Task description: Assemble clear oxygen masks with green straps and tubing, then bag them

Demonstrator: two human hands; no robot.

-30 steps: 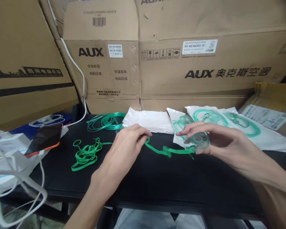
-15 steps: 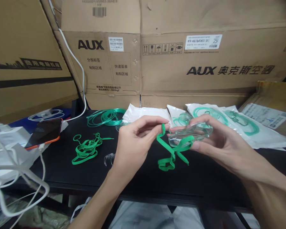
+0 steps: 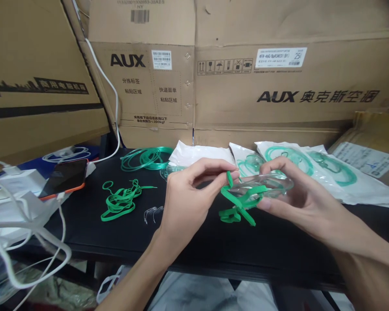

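Left of the left grip [image 3: 192, 196], loose green straps [image 3: 125, 199] lie tangled on the desk [image 3: 116, 248]. That grip pinches the end of a flat, twisted green elastic strap [image 3: 241, 204] beside a glossy, see-through mask [image 3: 278, 183], fastening seemingly begun, unfinished; slack dangles between the grips. The right grip [image 3: 306, 203] clasps the mask.

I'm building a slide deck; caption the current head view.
Left hand pinching a green strap, right hand holding a clear mask, above a black table.
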